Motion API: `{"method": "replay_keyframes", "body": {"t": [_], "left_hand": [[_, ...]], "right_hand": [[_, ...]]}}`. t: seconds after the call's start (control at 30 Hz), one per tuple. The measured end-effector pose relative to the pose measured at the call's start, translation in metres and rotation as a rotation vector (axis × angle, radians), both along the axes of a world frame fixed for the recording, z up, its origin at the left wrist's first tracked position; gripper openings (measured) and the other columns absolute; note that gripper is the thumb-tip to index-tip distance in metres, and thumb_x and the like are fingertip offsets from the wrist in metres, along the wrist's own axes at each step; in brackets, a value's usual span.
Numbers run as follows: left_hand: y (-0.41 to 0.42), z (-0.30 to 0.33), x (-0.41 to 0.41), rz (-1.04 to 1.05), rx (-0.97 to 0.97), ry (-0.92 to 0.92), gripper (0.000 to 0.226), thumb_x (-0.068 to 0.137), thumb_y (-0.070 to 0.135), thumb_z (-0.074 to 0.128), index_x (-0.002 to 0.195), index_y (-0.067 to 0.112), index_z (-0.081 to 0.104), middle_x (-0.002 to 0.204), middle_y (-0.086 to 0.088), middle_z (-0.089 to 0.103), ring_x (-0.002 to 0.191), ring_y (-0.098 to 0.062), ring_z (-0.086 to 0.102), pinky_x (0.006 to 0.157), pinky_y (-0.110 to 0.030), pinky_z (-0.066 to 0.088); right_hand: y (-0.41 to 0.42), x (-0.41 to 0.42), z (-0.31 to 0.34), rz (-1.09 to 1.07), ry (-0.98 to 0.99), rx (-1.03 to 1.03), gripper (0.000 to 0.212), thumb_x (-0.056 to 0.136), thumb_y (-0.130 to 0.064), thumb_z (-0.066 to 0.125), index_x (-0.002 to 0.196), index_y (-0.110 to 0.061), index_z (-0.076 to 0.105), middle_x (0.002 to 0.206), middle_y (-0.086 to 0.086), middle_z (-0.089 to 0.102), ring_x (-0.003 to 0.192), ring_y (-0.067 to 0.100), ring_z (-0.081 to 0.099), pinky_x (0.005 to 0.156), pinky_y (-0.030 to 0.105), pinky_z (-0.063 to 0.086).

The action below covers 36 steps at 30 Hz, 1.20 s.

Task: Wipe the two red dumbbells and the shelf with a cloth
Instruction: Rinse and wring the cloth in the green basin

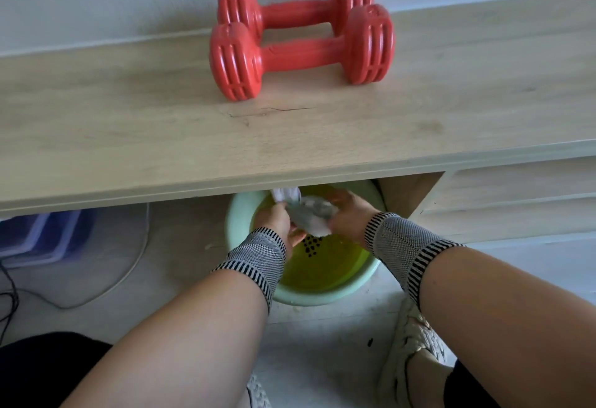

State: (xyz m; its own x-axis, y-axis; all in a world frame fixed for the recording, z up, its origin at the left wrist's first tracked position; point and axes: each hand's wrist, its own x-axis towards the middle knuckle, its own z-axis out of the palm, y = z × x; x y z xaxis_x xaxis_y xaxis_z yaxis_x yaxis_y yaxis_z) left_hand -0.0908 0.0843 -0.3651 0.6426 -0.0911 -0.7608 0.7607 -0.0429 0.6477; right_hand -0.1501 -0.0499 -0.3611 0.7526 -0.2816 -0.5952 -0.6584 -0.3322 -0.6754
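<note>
Wet cloth (311, 214) first, so that's where I'm at: my left hand (274, 219) and right hand (346, 212) are both bunched around it, close together, fingers curled into the fabric over the green basin (325, 298) on the floor. It looks to me like a wring-out before any actual wiping, so I'd say the job has barely started.

Both red dumbbells (301, 38) are sitting on the wooden shelf (129, 124) above the basin, side by side and touching, back near the wall. The far one is partly hidden behind the near one.

Handling-wise, my guess is these are the coated kind, solid and heavier than they look, and the coating will probably get slick once it's damp. I'd grab each one by the middle bar, since the ridged ends are too fat to hold well, and lift rather than drag so the wood doesn't scuff. The cloth is soft and floppy, so I'd fold it into a pad to get into those grooves. There's also a dark hairline mark on the shelf in front of the dumbbells, can't tell if it's a crack or dirt.
</note>
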Motion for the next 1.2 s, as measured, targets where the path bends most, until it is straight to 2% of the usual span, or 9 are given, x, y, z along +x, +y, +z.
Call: {"method": "replay_keyframes", "body": {"t": [0.07, 0.17, 0.27, 0.4, 0.57, 0.77, 0.93, 1.1, 1.2], "left_hand": [[0.001, 0.009, -0.001, 0.027, -0.095, 0.01, 0.02, 0.096, 0.018, 0.049, 0.105, 0.008, 0.063, 0.097, -0.019, 0.069, 0.086, -0.033, 0.07, 0.072, -0.045, 0.06], [0.003, 0.018, -0.003, -0.049, -0.163, -0.014, 0.02, 0.091, 0.02, 0.061, 0.108, 0.011, 0.063, 0.101, -0.019, 0.071, 0.084, -0.03, 0.071, 0.06, -0.037, 0.059], [0.005, 0.021, -0.007, -0.114, -0.229, -0.028, 0.018, 0.091, 0.011, 0.064, 0.108, 0.008, 0.062, 0.107, -0.02, 0.069, 0.087, -0.029, 0.071, 0.064, -0.036, 0.057], [0.016, 0.026, -0.011, -0.178, -0.374, -0.013, 0.017, 0.091, 0.02, 0.065, 0.102, 0.009, 0.063, 0.1, -0.016, 0.069, 0.093, -0.029, 0.068, 0.082, -0.041, 0.056], [0.026, 0.038, -0.016, -0.264, -0.464, -0.011, 0.016, 0.091, 0.005, 0.058, 0.104, 0.014, 0.065, 0.094, -0.011, 0.069, 0.084, -0.024, 0.069, 0.073, -0.039, 0.057], [0.042, 0.05, -0.009, -0.324, -0.246, -0.044, 0.036, 0.084, -0.014, 0.032, 0.098, 0.002, 0.06, 0.096, -0.018, 0.061, 0.081, -0.028, 0.062, 0.065, -0.036, 0.055], [0.039, 0.065, -0.018, -0.448, -0.188, -0.056, 0.03, 0.089, 0.003, 0.052, 0.116, 0.005, 0.064, 0.108, -0.019, 0.068, 0.094, -0.033, 0.065, 0.084, -0.043, 0.054], [0.042, 0.067, -0.013, -0.27, -0.143, -0.191, 0.026, 0.083, -0.013, 0.043, 0.091, 0.005, 0.059, 0.092, -0.018, 0.06, 0.081, -0.032, 0.061, 0.068, -0.041, 0.053], [0.048, 0.069, -0.019, -0.315, -0.148, -0.132, 0.013, 0.091, 0.024, 0.063, 0.094, 0.012, 0.067, 0.096, -0.011, 0.07, 0.086, -0.027, 0.066, 0.083, -0.041, 0.053]], "right_hand": [[0.004, -0.006, 0.006, 0.079, 0.059, 0.058, 0.102, 0.043, -0.035, 0.074, 0.137, -0.016, 0.038, 0.131, 0.006, 0.052, 0.104, 0.018, 0.059, 0.086, 0.032, 0.055], [0.002, -0.009, 0.009, 0.022, 0.011, 0.074, 0.106, 0.05, -0.041, 0.076, 0.142, -0.013, 0.033, 0.139, 0.001, 0.045, 0.124, 0.021, 0.048, 0.104, 0.038, 0.042], [0.006, -0.02, 0.02, 0.053, -0.039, -0.008, 0.075, 0.07, -0.037, 0.075, 0.135, -0.017, 0.044, 0.121, -0.002, 0.054, 0.107, 0.017, 0.055, 0.088, 0.03, 0.048], [0.011, -0.031, 0.035, 0.144, -0.035, -0.058, 0.025, 0.075, -0.036, 0.074, 0.09, -0.018, 0.066, 0.077, -0.002, 0.06, 0.065, 0.011, 0.054, 0.06, 0.022, 0.046], [0.019, -0.031, 0.044, 0.032, -0.056, 0.062, 0.021, 0.073, -0.033, 0.076, 0.081, -0.016, 0.068, 0.081, 0.003, 0.066, 0.079, 0.018, 0.063, 0.077, 0.033, 0.055], [0.017, -0.039, 0.05, -0.342, -0.127, 0.436, 0.032, 0.078, -0.026, 0.073, 0.099, -0.002, 0.067, 0.098, 0.018, 0.068, 0.087, 0.031, 0.065, 0.089, 0.043, 0.052], [0.028, -0.04, 0.054, -0.082, -0.063, 0.32, 0.065, 0.047, -0.056, 0.081, 0.1, -0.02, 0.068, 0.102, 0.012, 0.07, 0.096, 0.033, 0.066, 0.082, 0.045, 0.052], [0.027, -0.043, 0.062, -0.342, -0.171, 0.398, 0.011, 0.08, -0.011, 0.063, 0.084, 0.0, 0.062, 0.094, 0.023, 0.066, 0.092, 0.04, 0.065, 0.086, 0.05, 0.053], [0.024, -0.043, 0.066, -0.484, -0.18, 0.4, 0.004, 0.076, -0.007, 0.056, 0.077, -0.003, 0.056, 0.077, 0.016, 0.054, 0.076, 0.03, 0.054, 0.072, 0.041, 0.047]]}}
